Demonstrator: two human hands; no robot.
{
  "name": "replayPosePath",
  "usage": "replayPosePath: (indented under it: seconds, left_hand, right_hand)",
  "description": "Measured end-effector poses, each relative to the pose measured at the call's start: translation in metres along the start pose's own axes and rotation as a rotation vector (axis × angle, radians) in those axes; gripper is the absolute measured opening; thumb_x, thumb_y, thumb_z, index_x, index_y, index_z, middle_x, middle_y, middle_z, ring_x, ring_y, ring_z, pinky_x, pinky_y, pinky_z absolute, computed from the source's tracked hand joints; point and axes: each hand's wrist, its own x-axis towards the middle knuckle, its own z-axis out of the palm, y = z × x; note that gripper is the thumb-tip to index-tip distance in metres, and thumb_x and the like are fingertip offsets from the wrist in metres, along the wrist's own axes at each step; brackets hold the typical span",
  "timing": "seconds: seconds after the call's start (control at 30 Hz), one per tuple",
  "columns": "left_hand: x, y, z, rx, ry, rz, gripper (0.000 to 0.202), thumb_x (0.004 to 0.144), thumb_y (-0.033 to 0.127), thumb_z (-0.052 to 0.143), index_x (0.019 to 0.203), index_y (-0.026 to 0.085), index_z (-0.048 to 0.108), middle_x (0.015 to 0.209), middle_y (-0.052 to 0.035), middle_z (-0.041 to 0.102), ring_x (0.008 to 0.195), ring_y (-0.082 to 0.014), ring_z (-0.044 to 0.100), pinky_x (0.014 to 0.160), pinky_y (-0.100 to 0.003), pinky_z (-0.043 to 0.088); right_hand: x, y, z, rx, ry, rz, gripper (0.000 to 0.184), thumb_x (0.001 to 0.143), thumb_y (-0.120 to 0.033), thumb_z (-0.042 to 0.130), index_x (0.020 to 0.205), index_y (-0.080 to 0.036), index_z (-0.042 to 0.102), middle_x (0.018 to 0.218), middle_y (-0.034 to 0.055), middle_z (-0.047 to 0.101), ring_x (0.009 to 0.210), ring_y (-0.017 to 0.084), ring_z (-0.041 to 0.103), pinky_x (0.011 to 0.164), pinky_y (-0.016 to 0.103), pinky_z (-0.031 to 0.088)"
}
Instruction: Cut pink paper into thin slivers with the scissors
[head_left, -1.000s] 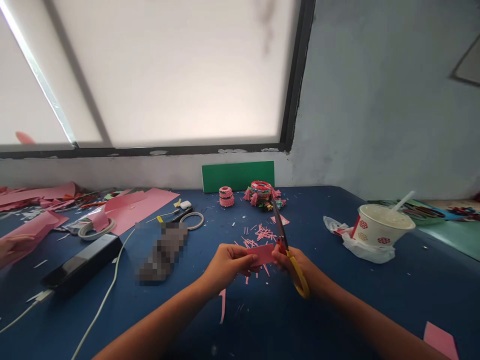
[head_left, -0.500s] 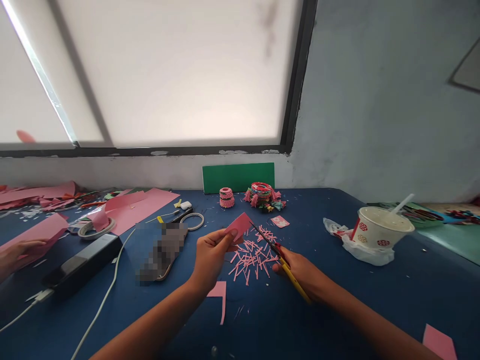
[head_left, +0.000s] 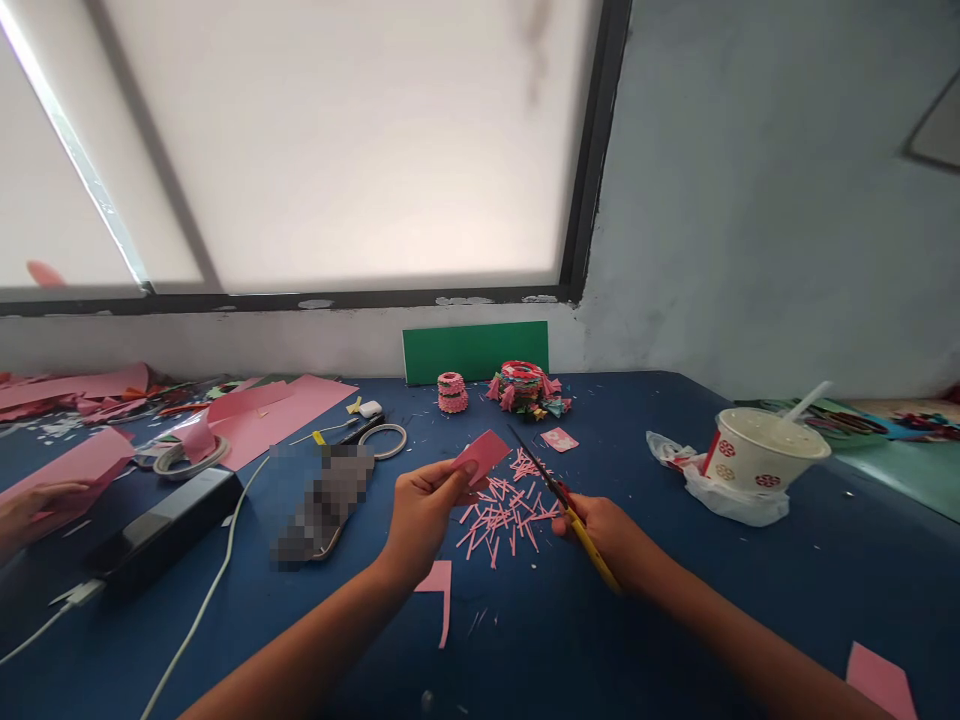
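My left hand point(head_left: 418, 512) pinches a small pink paper piece point(head_left: 483, 453), lifted above the blue table point(head_left: 645, 610). My right hand point(head_left: 611, 537) grips yellow-handled scissors point(head_left: 559, 497), blades closed and pointing up-left toward the paper. Between the hands lies a pile of thin pink paper strips point(head_left: 504, 506). A pink offcut point(head_left: 439, 584) lies under my left wrist.
Paper cup with spoon point(head_left: 765, 450) on a plastic bag at right. Tape rolls point(head_left: 385, 441), pink sheets point(head_left: 262, 412), a black device with cables point(head_left: 161, 530) at left. Green card point(head_left: 475, 351) and paper ornaments point(head_left: 526, 388) at the wall. Another person's hand point(head_left: 30, 503) at far left.
A second ago both hands were together, the scissors cutting the pink piece. Now they are apart: the left hand lifted the paper up, the scissors lowered to the right, and cut strips lie exposed.
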Motion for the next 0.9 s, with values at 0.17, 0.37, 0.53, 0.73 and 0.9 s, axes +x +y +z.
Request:
replayPosePath:
  seconds: [0.17,0.37,0.53,0.73,0.9]
  left_hand:
    - [0.0012,0.0004,-0.0006,-0.033,0.057,0.018,0.030,0.067,0.038,0.069,0.087,0.015,0.071,0.077,-0.0064,0.072,0.071,-0.0191,0.067,0.061,-0.025,0.054]
    - [0.0000,0.0008,-0.0006,-0.048,0.087,0.051,0.029,0.067,0.037,0.069,0.085,0.014,0.072,0.075,-0.0064,0.072,0.071,-0.0198,0.067,0.060,-0.025,0.054]
    - [-0.0032,0.0025,0.0018,-0.003,0.015,0.039,0.025,0.068,0.035,0.069,0.084,0.015,0.072,0.074,-0.0062,0.072,0.069,-0.0180,0.067,0.062,-0.024,0.054]
    - [-0.0037,-0.0001,0.0018,-0.014,-0.050,0.026,0.022,0.070,0.031,0.068,0.085,0.016,0.072,0.074,-0.0056,0.072,0.068,-0.0166,0.067,0.065,-0.024,0.054]
    - [-0.0015,0.0011,0.0005,-0.034,0.002,0.010,0.024,0.069,0.033,0.069,0.085,0.016,0.072,0.074,-0.0055,0.072,0.069,-0.0165,0.067,0.064,-0.023,0.053]
  right_hand:
    - [0.0006,-0.0005,0.0005,-0.047,0.007,-0.024,0.038,0.076,-0.056,0.046,0.076,-0.019,0.052,0.072,0.0029,0.060,0.061,0.017,0.051,0.052,0.025,0.035]
    - [-0.0006,-0.0047,-0.0001,-0.107,-0.026,-0.039,0.042,0.076,-0.060,0.045,0.078,-0.019,0.050,0.073,0.0049,0.060,0.062,0.019,0.051,0.054,0.026,0.034]
    - [-0.0018,-0.0055,0.0006,-0.075,-0.027,-0.041,0.041,0.074,-0.059,0.048,0.082,-0.019,0.052,0.075,0.0053,0.062,0.064,0.020,0.054,0.055,0.026,0.035]
    - [-0.0031,-0.0056,0.0002,-0.036,-0.008,-0.053,0.036,0.078,-0.052,0.044,0.068,-0.020,0.056,0.068,0.0026,0.062,0.060,0.018,0.054,0.051,0.025,0.032]
    - [-0.0013,-0.0015,-0.0032,-0.083,0.046,-0.047,0.039,0.081,-0.049,0.038,0.064,-0.020,0.057,0.066,0.0031,0.061,0.059,0.019,0.054,0.050,0.025,0.030]
